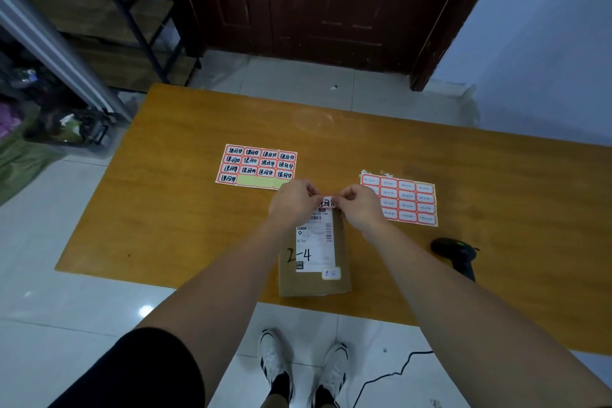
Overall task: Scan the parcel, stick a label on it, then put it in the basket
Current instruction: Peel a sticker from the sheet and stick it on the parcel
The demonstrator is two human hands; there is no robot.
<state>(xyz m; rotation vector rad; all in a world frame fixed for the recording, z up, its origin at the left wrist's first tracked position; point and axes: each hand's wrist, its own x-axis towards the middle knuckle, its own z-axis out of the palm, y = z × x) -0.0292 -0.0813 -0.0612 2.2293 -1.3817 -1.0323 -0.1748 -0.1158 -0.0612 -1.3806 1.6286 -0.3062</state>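
A brown parcel (313,281) lies on the wooden table (185,215) near its front edge, with a white shipping slip marked "2-4" on top. Over the parcel's far end my left hand (291,204) and my right hand (361,205) pinch the two ends of a small red-bordered label (326,202). Whether the label touches the parcel I cannot tell. The black scanner (458,255) lies on the table to the right of the parcel.
A sheet of written red labels (256,166), with some peeled off its bottom row, lies beyond my left hand. A second label sheet (405,200) lies to the right. A dark door stands behind the table. Shelving fills the left. A cable (390,374) trails on the floor.
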